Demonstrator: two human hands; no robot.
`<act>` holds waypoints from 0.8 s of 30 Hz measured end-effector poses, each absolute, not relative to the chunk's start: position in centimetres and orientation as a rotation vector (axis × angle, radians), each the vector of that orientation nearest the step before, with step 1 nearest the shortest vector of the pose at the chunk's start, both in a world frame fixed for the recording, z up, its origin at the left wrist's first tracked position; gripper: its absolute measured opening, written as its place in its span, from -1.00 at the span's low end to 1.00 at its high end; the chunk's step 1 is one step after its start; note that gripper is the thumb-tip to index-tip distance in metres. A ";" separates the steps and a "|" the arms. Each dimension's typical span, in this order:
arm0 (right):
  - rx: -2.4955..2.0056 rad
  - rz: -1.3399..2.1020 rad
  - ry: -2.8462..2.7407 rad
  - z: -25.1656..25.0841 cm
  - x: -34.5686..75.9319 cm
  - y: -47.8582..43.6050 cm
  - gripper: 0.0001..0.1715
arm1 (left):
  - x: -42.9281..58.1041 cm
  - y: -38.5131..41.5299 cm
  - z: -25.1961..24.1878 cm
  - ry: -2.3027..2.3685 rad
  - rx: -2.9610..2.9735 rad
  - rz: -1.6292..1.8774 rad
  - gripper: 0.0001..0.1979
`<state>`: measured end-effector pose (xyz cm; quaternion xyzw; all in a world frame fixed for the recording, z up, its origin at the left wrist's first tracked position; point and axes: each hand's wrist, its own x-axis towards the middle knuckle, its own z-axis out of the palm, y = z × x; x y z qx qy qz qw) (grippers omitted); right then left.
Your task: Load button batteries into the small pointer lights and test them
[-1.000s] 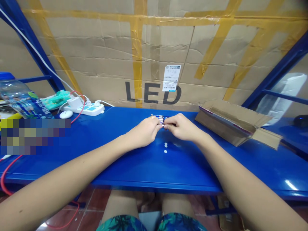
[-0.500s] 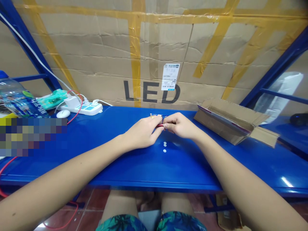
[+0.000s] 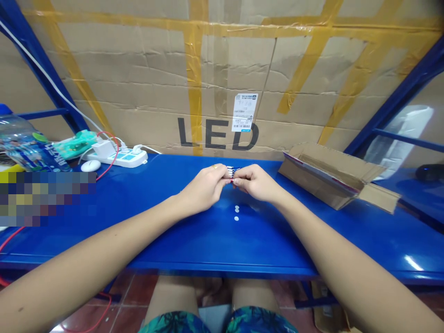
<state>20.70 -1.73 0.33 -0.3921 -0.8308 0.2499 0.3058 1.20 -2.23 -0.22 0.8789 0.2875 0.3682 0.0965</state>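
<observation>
My left hand (image 3: 204,188) and my right hand (image 3: 255,182) meet above the blue table, fingertips almost touching. Between them is a thin red stick-like piece (image 3: 232,181), mostly covered by the fingers, which are pinched at either side of it. Just beyond it, several slim white-and-dark-blue sticks (image 3: 230,169) show in a row between the hands; their kind is too small to make out. Nearer to me, three small whitish discs (image 3: 236,218) lie on the table.
An open cardboard box (image 3: 322,180) stands at the right on the blue table (image 3: 194,243). At the left are a white power strip (image 3: 130,157) with cables, a white oval device (image 3: 90,165) and a plastic bottle (image 3: 24,145). A large taped carton (image 3: 145,78) forms the back.
My left hand has drawn slightly to the left and turned a little, so more of the slim sticks shows between the hands. My right hand stays nearly in place; the discs lie unchanged.
</observation>
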 end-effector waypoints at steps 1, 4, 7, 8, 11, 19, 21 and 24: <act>-1.025 0.564 -2.230 0.3 20.8 -1.7 -0.74 | 1.2 -2.1 -0.1 0.878 2.541 1.073 -0.90; -0.957 0.297 -2.339 0.4 20.9 -2.0 -0.72 | 1.1 -1.9 0.4 0.974 2.394 0.899 -0.88; -0.879 0.214 -2.406 0.5 20.9 -2.2 -0.69 | 0.9 -1.8 0.6 1.012 2.442 0.703 -0.74; -0.879 0.228 -2.412 0.5 20.8 -2.3 -0.69 | 0.8 -1.8 0.6 1.009 2.477 0.687 -0.73; -0.975 0.330 -2.374 0.4 20.3 -2.3 -0.71 | 0.6 -1.8 0.1 0.993 2.627 0.730 -0.75; -1.175 0.782 -2.311 1.6 21.5 -1.6 -0.70 | 1.7 -1.7 -0.4 1.093 2.650 0.842 -0.81; -1.292 0.679 -2.323 2.2 23.6 -1.2 -0.71 | 1.9 -1.5 -0.2 1.100 2.595 0.899 -0.83; -1.598 0.331 -2.237 2.5 27.3 -0.4 -0.75 | 1.6 -1.1 -0.2 1.132 2.538 0.943 -0.87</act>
